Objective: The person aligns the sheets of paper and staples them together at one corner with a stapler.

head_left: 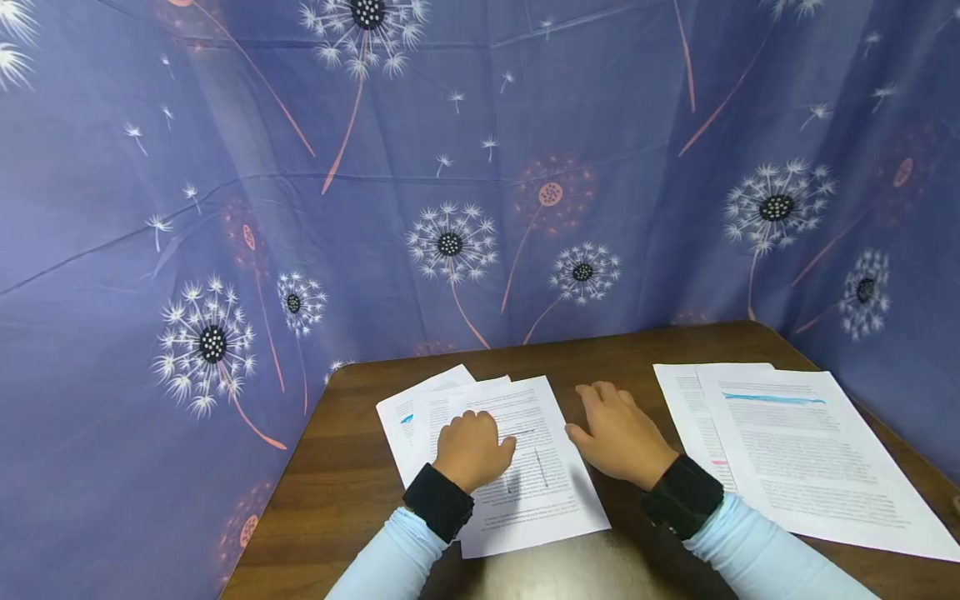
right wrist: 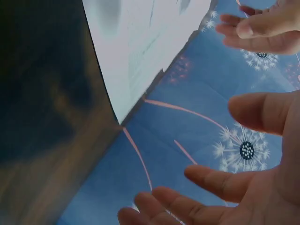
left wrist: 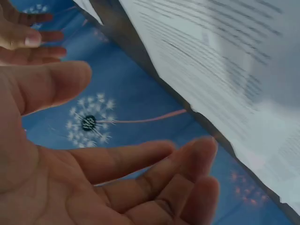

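My left hand (head_left: 472, 454) hovers over a printed sheet (head_left: 562, 500) with dark pen strokes on it. In the left wrist view, that hand's fingers (left wrist: 126, 161) bend loosely, and nothing lies between them and the thumb. My right hand (head_left: 621, 435) is above the table, just off the sheet's right edge. The right wrist view shows its fingers (right wrist: 225, 183) spread and relaxed, holding nothing. Under the top sheet, further papers (head_left: 397, 417) stick out to the left, one with a blue mark.
To the right lies another printed page (head_left: 825, 467) with a blue highlighted line, overlapping a sheet (head_left: 686, 400) with a pink mark. All the papers rest on a dark wooden table (head_left: 322, 492). Behind it hangs a blue dandelion-print curtain (head_left: 360, 242).
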`<state>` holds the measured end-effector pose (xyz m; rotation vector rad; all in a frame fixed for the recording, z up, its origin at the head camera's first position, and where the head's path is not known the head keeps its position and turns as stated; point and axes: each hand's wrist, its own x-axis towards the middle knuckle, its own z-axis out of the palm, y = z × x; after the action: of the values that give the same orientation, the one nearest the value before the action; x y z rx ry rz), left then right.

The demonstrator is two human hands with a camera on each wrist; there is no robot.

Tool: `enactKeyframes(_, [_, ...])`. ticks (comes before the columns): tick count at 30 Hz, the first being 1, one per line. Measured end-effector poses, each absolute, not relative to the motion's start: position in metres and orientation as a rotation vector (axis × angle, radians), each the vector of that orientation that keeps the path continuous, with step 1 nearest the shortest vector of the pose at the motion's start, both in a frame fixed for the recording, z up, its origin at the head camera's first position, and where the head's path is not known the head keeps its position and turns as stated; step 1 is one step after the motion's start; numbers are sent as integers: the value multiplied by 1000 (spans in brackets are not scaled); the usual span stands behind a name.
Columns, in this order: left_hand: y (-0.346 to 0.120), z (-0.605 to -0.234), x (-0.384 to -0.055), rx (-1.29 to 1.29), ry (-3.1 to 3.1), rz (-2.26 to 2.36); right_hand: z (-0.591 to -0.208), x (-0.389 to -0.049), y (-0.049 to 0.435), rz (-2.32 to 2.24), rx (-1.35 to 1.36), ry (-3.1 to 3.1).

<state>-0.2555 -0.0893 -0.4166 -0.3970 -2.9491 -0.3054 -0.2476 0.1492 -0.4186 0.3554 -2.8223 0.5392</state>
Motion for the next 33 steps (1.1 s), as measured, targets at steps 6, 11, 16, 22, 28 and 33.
enactKeyframes(6, [-107, -429, -254, -279, -2987, -300, -429, -245, 143, 634, 288, -2921])
enactKeyframes(11, [-121, -438, -256, -189, -3023, -354, -436, -247, 135, 586, 237, -2995])
enactKeyframes(16, [-130, -444, -260, -88, -3060, -318, -443, -252, 130, 518, 204, -3025])
enactKeyframes(22, [-133, -455, -262, -74, -3086, -309, -454, -258, 122, 491, 200, -3041])
enactKeyframes(28, [-133, -464, -266, -70, -3072, -288, -463, -261, 115, 402, 182, -3039])
enactKeyframes(33, [-130, -463, -266, -58, -3077, -263, -466, -262, 109, 401, 183, -3045])
